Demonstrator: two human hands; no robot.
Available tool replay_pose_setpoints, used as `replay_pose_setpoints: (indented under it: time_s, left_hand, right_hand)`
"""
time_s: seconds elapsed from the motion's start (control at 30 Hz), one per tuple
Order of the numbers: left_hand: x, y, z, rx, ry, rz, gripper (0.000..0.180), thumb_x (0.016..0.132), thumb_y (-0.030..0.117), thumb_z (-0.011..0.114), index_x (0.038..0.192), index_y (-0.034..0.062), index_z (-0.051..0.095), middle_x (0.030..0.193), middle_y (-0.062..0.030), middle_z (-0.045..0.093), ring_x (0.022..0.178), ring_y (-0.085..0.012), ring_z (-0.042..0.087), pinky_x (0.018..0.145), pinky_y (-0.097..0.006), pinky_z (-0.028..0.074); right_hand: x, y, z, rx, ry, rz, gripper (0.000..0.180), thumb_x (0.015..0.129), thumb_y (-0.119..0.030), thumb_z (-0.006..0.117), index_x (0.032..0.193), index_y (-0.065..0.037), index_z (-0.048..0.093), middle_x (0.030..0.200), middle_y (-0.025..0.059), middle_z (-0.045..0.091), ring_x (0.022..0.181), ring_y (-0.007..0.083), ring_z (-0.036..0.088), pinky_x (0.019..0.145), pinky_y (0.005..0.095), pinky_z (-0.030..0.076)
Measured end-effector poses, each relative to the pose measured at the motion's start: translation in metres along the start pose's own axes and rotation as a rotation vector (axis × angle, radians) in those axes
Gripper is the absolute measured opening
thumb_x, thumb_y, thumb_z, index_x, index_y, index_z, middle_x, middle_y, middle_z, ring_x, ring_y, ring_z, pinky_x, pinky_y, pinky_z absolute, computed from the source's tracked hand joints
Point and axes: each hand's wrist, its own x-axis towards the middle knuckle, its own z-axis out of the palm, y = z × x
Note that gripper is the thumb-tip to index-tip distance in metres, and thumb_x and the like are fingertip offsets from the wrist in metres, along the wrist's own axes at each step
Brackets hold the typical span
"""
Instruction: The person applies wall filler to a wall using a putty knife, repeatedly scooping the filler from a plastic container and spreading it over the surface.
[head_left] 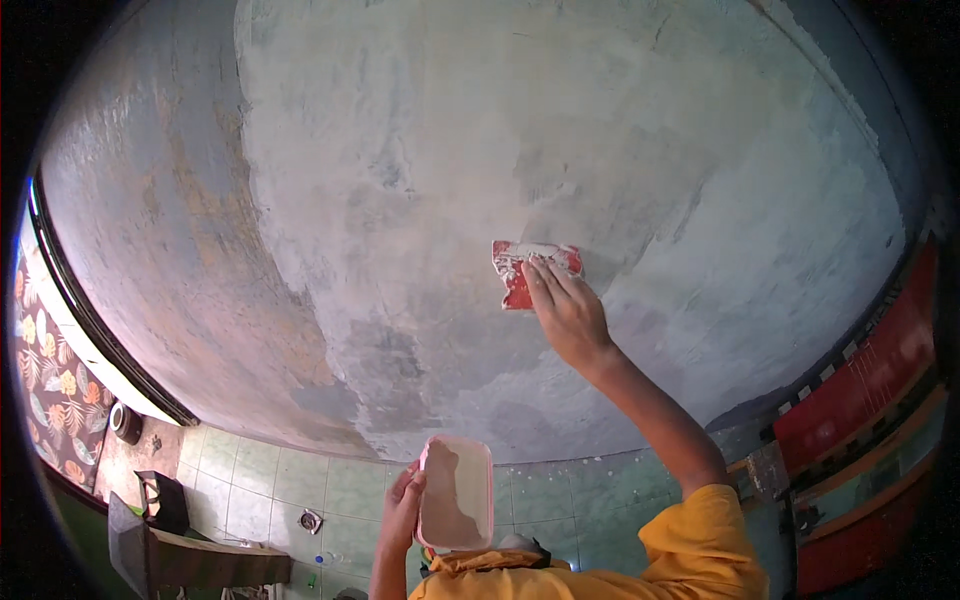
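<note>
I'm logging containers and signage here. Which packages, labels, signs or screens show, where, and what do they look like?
Tub: held by the left hand at bottom centre; rectangular, pink rim, pale paste inside.
Bottle: on the tiled floor, lower left; small, clear.
No labels, signs or screens can be made out.

The right hand (pixel 567 312) presses a red plastic scraper (pixel 528 268), smeared with white putty, flat against the patchy grey wall (pixel 420 180), just right of the picture's centre. At about six o'clock the left hand (pixel 402 510) grips the left edge of a pink rectangular tub (pixel 456 494) of pale putty, held upright well below the scraper. A yellow sleeve (pixel 700 545) shows at five o'clock. Pale green floor tiles (pixel 250 470) lie at seven o'clock, with a dark wooden chair (pixel 170 555) beside them.
</note>
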Motion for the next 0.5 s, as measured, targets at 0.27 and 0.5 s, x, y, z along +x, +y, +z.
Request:
replay_pose_setpoints:
  time_s: [0.27, 0.5]
  left_hand:
    - [0.008, -0.003, 0.0, -0.023, -0.032, -0.008, 0.048, 0.098, 0.024, 0.059, 0.135, -0.0054, 0.05, 0.117, -0.0085, 0.064, 0.106, -0.0138, 0.059, 0.091, -0.027, 0.047]
    - [0.012, -0.008, -0.005, -0.063, -0.013, -0.015, 0.054, 0.097, 0.026, 0.061, 0.137, -0.0062, 0.048, 0.122, -0.0097, 0.061, 0.111, -0.0146, 0.057, 0.095, -0.027, 0.045]
  right_hand:
    - [0.104, 0.061, -0.06, -0.095, 0.254, 0.063, 0.04, 0.087, -0.003, 0.053, 0.126, 0.003, 0.056, 0.123, 0.0179, 0.064, 0.116, 0.0306, 0.06, 0.094, 0.0432, 0.05]
    - [-0.012, -0.03, 0.016, -0.012, -0.025, 0.032, 0.041, 0.086, -0.004, 0.058, 0.126, 0.003, 0.058, 0.126, 0.0168, 0.063, 0.119, 0.0314, 0.059, 0.096, 0.0419, 0.049]
